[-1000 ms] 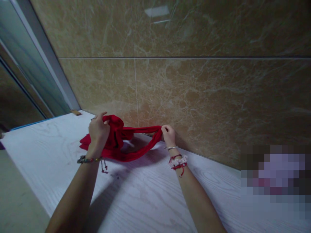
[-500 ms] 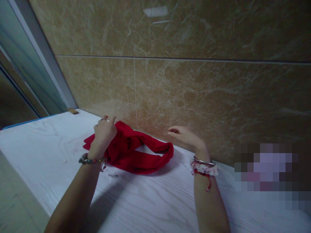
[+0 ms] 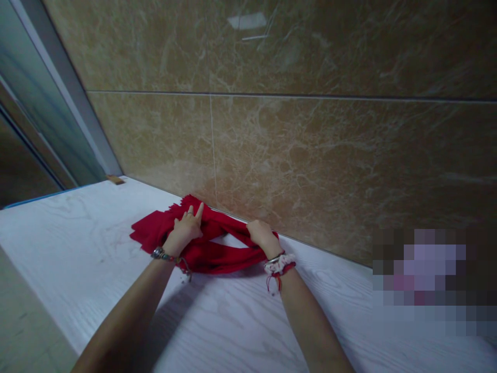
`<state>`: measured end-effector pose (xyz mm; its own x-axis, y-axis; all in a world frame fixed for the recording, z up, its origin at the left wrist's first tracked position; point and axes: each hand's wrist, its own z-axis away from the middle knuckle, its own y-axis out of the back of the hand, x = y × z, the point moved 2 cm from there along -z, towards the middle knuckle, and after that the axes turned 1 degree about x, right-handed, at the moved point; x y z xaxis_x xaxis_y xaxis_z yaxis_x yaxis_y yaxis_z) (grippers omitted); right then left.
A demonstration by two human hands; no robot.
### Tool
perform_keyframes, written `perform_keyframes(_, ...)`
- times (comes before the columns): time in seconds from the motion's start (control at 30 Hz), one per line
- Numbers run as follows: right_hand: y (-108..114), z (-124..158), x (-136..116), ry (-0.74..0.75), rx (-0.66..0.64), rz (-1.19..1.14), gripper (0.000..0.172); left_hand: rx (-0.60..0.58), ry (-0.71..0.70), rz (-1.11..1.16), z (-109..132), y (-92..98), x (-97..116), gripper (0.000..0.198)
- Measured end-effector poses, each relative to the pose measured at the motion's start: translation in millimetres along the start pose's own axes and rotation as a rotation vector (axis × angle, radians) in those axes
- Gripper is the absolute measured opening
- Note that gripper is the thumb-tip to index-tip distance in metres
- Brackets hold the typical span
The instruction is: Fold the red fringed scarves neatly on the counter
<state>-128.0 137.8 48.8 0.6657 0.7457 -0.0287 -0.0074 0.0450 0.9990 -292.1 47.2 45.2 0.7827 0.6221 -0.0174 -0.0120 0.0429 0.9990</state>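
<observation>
The left hand [image 3: 187,226] rests, fingers spread, on the plain red cloth [image 3: 212,255]. The right hand [image 3: 264,237] curls over the cloth's right end; whether it grips, I cannot tell.

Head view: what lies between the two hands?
In the head view, red cloth lies between the left hand and right hand, with white tabletop showing through a gap.

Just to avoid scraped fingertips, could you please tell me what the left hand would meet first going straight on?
Probably the marbled wall, beyond the red cloth under the left hand, though depth is unclear.
</observation>
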Motion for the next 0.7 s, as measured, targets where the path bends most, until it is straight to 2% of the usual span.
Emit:
perform_keyframes(0.13,33,17,36,-0.051,0.0,-0.004,0.034,0.076,0.014,0.022,-2,1.9,-7,0.087)
perform_keyframes(0.23,61,57,83,-0.142,0.013,-0.016,0.035,0.134,0.031,0.027,-4,0.6,-8,0.09)
perform_keyframes(0.33,78,107,132,-0.351,0.09,-0.156,0.032,0.173,0.033,0.028,-5,-0.9,-12,0.088)
perform_keyframes(0.43,84,138,156,-0.517,0.181,-0.179,0.028,0.282,0.036,-0.004,-5,1.1,-16,0.075)
perform_keyframes(0.5,88,138,151,-0.5,0.276,-0.15,0.027,0.327,0.036,-0.023,-6,2.9,-18,0.069)
perform_keyframes(0.57,90,122,129,-0.347,0.293,-0.171,0.03,0.265,0.05,-0.01,-9,1.9,-20,0.07)
perform_keyframes(0.63,89,98,93,-0.107,0.206,-0.214,0.033,0.165,0.093,0.009,-14,-2.3,-25,0.079)
perform_keyframes(0.7,81,77,47,0.154,0.094,-0.157,0.037,0.136,0.112,0.008,-19,-7.3,-33,0.089)
